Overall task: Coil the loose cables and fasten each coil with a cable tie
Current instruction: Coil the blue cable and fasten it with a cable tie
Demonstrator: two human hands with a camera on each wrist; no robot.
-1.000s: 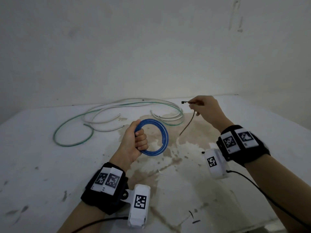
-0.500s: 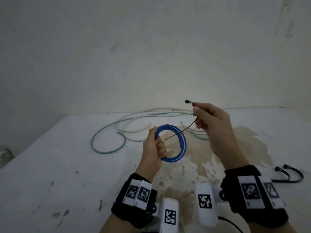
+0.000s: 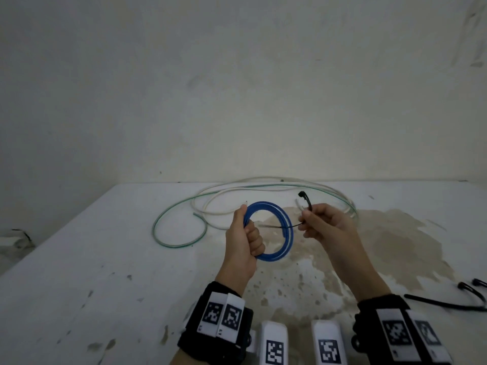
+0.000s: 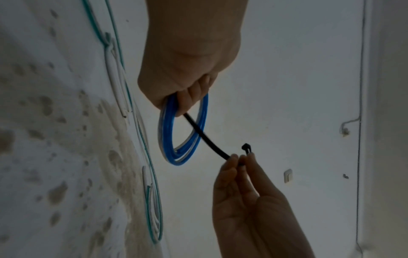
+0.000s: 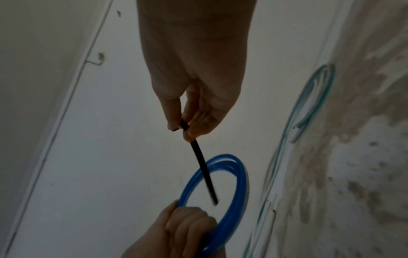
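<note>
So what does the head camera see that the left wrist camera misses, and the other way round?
Only the head view shows both wristbands with their printed markers, and spare black ties lying at the table's right edge. Only the left wrist view shows the wall switch and a thin wire running down the wall. Both show the left hand holding the blue coil, the right hand pinching the black cable tie that reaches into the coil, and loose white and green cables on the stained table.

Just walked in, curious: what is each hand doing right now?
Left hand: fingers curled round the blue cable coil.
Right hand: pinching the black cable tie.
</note>
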